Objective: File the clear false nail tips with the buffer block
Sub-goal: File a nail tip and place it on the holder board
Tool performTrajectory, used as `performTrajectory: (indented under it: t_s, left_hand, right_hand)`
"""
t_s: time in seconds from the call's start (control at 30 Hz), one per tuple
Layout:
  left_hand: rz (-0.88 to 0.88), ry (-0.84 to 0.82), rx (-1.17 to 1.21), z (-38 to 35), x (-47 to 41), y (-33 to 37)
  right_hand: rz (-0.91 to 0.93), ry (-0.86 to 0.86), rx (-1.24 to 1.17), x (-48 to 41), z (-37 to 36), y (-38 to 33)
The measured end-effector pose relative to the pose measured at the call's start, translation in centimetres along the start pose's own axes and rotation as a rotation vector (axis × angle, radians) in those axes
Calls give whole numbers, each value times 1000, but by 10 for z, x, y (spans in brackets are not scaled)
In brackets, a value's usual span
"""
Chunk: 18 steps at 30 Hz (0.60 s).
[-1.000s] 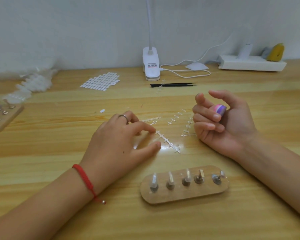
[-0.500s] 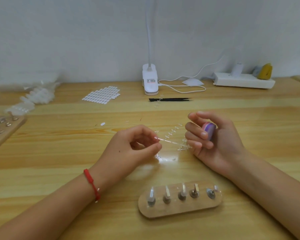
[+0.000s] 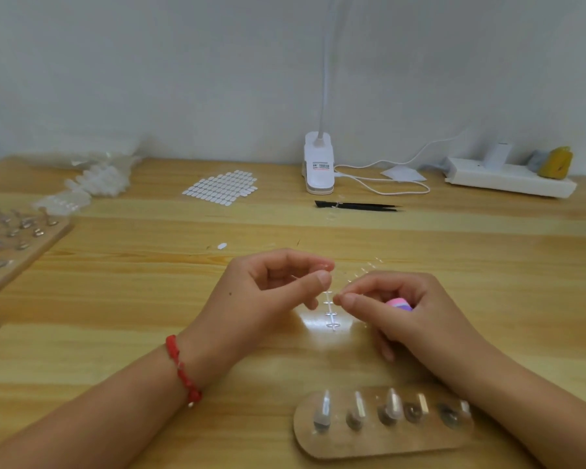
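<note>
Pinched the strip of clear false nail tips (image 3: 331, 316) between thumb and forefinger of the left hand (image 3: 271, 292), remaining fingers curled loosely inward. Clasped the buffer block (image 3: 399, 304) in the right hand (image 3: 396, 309), tucked against the palm under bent fingers, with only its pink and purple end showing. Brought the right thumb and forefinger together at the same strip, just below the left fingertips; could not tell how firmly. Held the strip between both hands above the table (image 3: 115, 299), lower end hanging over a bright patch of glare. Noted a wooden holder (image 3: 383, 441) with five small stands near the right forearm, another clear strip (image 3: 366, 269) lying just beyond the hands, and black tweezers (image 3: 359, 206) farther back.
</note>
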<state>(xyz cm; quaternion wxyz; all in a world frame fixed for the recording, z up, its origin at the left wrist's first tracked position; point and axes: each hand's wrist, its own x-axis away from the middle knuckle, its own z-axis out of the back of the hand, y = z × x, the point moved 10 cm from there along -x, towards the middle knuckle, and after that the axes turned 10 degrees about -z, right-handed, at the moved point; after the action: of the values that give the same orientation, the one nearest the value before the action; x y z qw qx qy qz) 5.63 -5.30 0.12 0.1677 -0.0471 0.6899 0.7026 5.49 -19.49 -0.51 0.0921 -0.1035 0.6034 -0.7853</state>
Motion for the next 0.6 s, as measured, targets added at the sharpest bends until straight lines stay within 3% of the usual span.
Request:
performTrajectory:
  t_s: [0.6]
  left_hand:
    - [56, 46, 79, 1, -1, -2]
  right_hand:
    - [-125, 12, -312, -7, 10, 13]
